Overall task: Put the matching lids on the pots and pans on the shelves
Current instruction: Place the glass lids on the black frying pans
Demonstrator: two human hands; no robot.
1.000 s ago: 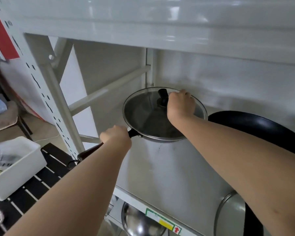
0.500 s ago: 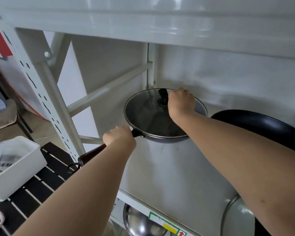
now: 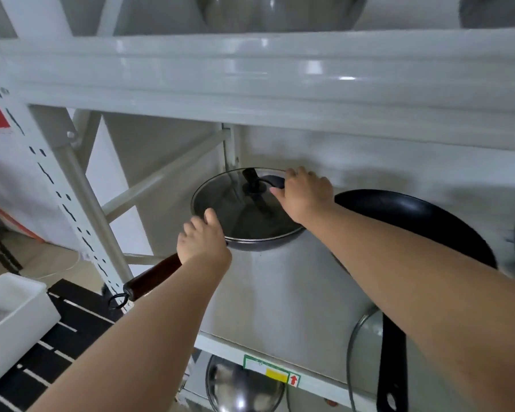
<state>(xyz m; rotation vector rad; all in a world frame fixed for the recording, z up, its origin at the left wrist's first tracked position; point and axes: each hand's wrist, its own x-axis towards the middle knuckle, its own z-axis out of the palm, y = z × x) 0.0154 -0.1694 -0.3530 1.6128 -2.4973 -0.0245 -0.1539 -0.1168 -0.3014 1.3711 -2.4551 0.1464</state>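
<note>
A: We had the glass lid (image 3: 235, 203) sitting on the dark pan (image 3: 262, 242), far back on the left of the middle shelf (image 3: 283, 289), close to the rear upright of the rack

B: And its black knob (image 3: 252, 185) stood up in the middle of the glass, uncovered

A: Right. We saw the right hand (image 3: 305, 193) on the far side of the lid, fingers spread loose, fingertips just beside the knob and gripping nothing

B: The left hand (image 3: 202, 240)?

A: We had it at the pan's near rim, thumb up against the lid's edge, fingers relaxed. It sat over the top of the wooden handle (image 3: 152, 276), which stuck out past the shelf's left front corner with a wire loop at its end. We could not tell whether that hand still pinched the handle

B: So both hands apart, one each side of the lid

A: Yes. Just to the right we saw a bigger black frying pan (image 3: 414, 218), bare, its long handle running toward us under the right forearm

B: Beside that handle, a second lid (image 3: 366, 337) lay flat at the shelf's front edge

A: And below we glimpsed a steel lid (image 3: 244, 388) on the lower level, with a white tray (image 3: 15, 319) off to the left
</note>
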